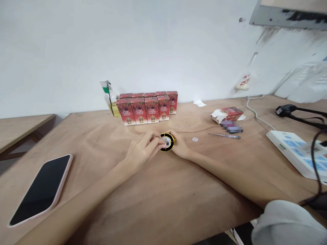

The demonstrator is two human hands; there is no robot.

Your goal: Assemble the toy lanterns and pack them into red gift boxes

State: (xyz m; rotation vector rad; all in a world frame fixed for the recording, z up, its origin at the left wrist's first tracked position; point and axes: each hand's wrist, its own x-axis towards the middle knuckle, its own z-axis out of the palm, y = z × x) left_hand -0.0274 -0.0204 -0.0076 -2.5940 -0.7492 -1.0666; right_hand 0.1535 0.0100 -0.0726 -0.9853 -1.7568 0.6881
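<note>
Gripping right hand (181, 145): closed around the right side of a round black-and-gold piece (167, 139).
Left hand (143, 146): bent over the piece's left side, touching near its pale middle; whether it pinches anything there, I cannot tell.
Round piece: between both hands, over the middle of the desk (166, 190); whether it rests on the wood is hidden.
Red boxes (152, 110): standing upright beyond the left hand, four in front, five behind.
Bottle (115, 110): just left of the boxes, yellowish liquid inside.
Thin wires (184, 124): lying beyond the right hand.
White scrap (195, 139): flat on the wood, near the right hand.
Slim tool (226, 136): lying farther right, in front of a blurred item (232, 127).
Opened box (231, 113): on its side behind that item, white flaps out.
Power strip (293, 153): at the right, with blue-marked sockets.
Phone (42, 189): at the left, dark screen up, pink edge.
</note>
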